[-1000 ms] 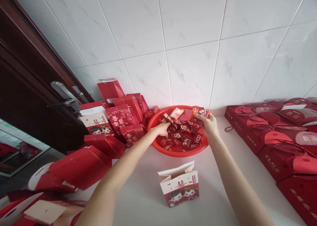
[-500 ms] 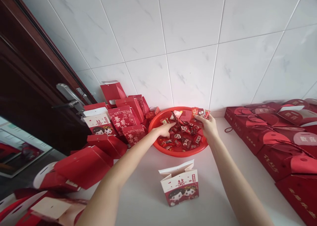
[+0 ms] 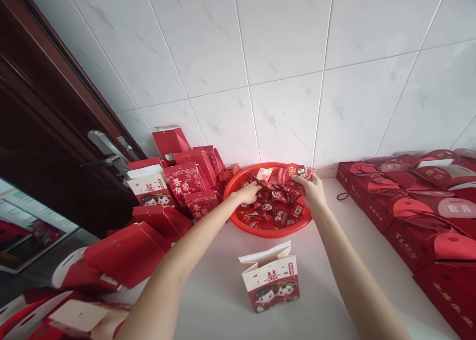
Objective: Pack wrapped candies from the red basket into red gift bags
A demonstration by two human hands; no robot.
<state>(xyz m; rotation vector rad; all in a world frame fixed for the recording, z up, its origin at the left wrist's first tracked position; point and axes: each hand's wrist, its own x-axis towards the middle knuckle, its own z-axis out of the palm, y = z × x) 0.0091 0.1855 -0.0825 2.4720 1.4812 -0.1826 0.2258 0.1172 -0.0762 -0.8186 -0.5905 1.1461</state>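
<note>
1. The desk [image 3: 211,290] carried everything, its far edge running along the tiled wall [image 3: 286,116]; red boxes [image 3: 124,253] crowded its left side, and more boxes [image 3: 401,238] lined its right.
2. The red basket [image 3: 260,232] sat by that far edge, with both my hands over its rim, left hand [image 3: 246,194] on the left, right hand [image 3: 313,192] on the right.
3. The open paper box [image 3: 273,283] stood upright nearer me, apart from the basket, its mouth wide from left to right and below both hands in my view.
4. My right fingers were closed on a few wrapped packets [image 3: 302,171] at the basket's far right rim.
5. The dark, narrow sweet [image 3: 261,181] lay inside the basket's left half, just beyond and right of my left fingertips. Its long axis slanted from far left to near right, and my left hand was much the nearer. Whether those fingers were pinched on it or apart, I could not tell.
</note>
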